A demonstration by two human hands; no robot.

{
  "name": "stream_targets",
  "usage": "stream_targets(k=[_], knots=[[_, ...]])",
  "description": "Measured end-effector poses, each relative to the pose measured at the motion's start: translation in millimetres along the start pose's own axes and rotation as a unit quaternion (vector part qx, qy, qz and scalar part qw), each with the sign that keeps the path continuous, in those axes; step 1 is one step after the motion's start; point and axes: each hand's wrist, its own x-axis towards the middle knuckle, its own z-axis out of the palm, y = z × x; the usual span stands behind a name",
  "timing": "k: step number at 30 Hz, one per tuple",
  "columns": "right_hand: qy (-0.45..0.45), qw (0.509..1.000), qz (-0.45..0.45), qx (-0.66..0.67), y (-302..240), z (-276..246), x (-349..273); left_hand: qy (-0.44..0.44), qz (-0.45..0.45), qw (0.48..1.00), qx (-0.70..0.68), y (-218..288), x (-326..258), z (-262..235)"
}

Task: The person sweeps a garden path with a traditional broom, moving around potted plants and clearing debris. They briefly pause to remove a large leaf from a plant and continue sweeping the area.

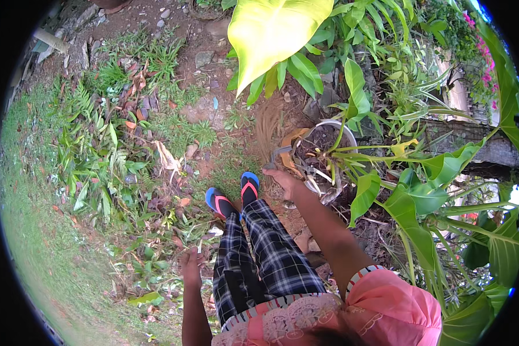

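Note:
My right hand (281, 180) reaches forward beside a planter and is closed around the dark bound end of what looks like a stick broom (268, 130). Its thin brown bristles fan out over bare soil, partly blurred. A grey strip (284, 150) lies between the hand and the planter; what it belongs to is unclear. The round planter (346, 128), with a pale rim and an orange-brown side, holds soil and thick leaf stalks. Low on my left side, my left hand (191, 266) hangs over leaf litter, fingers loosely apart, with nothing plainly in it.
Large-leaved plants (409, 222) crowd the right side, and a bright broad leaf (277, 34) hangs close overhead. Cut leaves and dry litter (150, 190) are heaped on the left, beside grass (52, 230). My feet in blue sandals (249, 183) stand near the planter. Stones (204, 58) lie ahead.

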Motion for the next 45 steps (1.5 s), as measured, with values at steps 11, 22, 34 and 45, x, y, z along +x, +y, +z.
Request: stream_targets(k=[11, 22, 34, 45], knots=[[0.044, 0.961, -0.103, 0.251, -74.4, -37.1, 39.7, -0.036, 0.019, 0.999, 0.017, 7.9, 24.9, 41.7], [0.020, 0.967, -0.156, 0.201, -72.3, -54.7, 7.7, -0.048, -0.002, 0.997, 0.057, 14.5, 30.2, 71.8], [0.032, 0.981, -0.167, 0.097, 4.7, -62.1, -11.1, -0.058, -0.006, 0.996, 0.070, 40.7, 38.8, 86.9], [-0.118, 0.975, -0.114, 0.148, -42.3, -63.3, 57.0, -0.067, -0.014, 0.996, 0.062, 49.0, 45.2, 106.2]])
